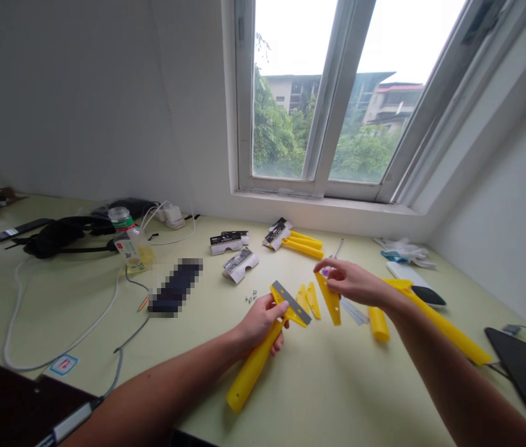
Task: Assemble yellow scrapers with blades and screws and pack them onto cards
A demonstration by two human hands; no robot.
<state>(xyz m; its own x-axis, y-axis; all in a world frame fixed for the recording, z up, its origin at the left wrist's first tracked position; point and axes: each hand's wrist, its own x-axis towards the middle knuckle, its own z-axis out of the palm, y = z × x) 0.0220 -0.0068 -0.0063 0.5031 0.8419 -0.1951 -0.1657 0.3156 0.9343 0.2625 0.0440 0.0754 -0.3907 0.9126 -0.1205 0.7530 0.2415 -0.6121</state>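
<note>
My left hand (263, 320) is closed around the neck of a yellow scraper (254, 366), its handle slanting toward me. A grey blade (292, 303) lies across the scraper's head, under my thumb. Between the thumb and fingers of my right hand (342, 279) is a yellow cover plate (329, 301) with holes, held above the table. Two similar yellow plates (313, 300) lie between the hands. Several small screws (250, 297) rest left of the scraper head. Grey loose blades (355, 312) lie partly under my right hand.
More yellow scrapers (449, 326) lie beneath and beyond my right forearm. Scrapers with card sleeves (303, 243) and loose cardboard sleeves (240, 266) sit toward the window. Leftward are a pixelated dark object (177, 288), a bottle (131, 245) and cables (65, 366). A black pad (523, 366) lies at right.
</note>
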